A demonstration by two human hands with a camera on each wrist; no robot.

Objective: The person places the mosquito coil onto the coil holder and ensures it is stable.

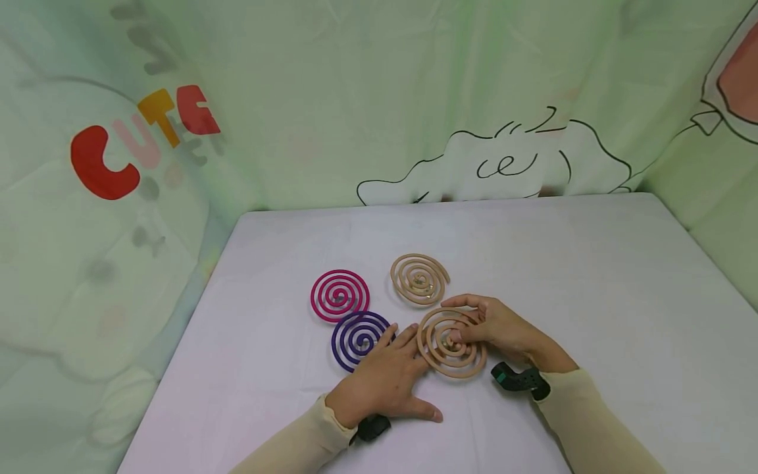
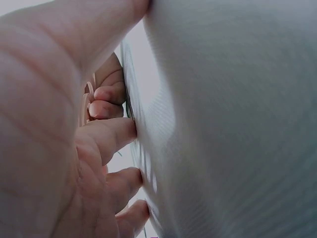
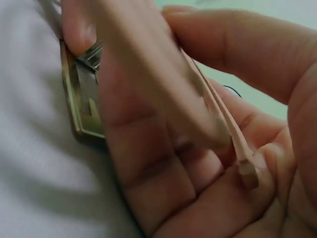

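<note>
My right hand (image 1: pixel 503 329) holds a tan mosquito coil (image 1: pixel 454 376), the thumb pressing near its centre and the fingers behind it. In the right wrist view the coil (image 3: pixel 143 69) lies between thumb and fingers, with a brass-coloured metal piece (image 3: pixel 74 109) beyond the fingers, close to the table. My left hand (image 1: pixel 387 378) is spread palm down; in the left wrist view its fingertips touch the tabletop. Its fingers partly cover a purple mosquito coil (image 1: pixel 363 341) and reach beside the held coil. Part of the right hand's fingers (image 2: pixel 109 94) also appears there.
A magenta mosquito coil (image 1: pixel 339 295) lies behind the purple one, their edges overlapping in view. Another tan coil (image 1: pixel 419 280), with something shiny at its centre, lies farther back. The white-covered table (image 1: pixel 562 263) meets a printed curtain (image 1: pixel 385 99) behind.
</note>
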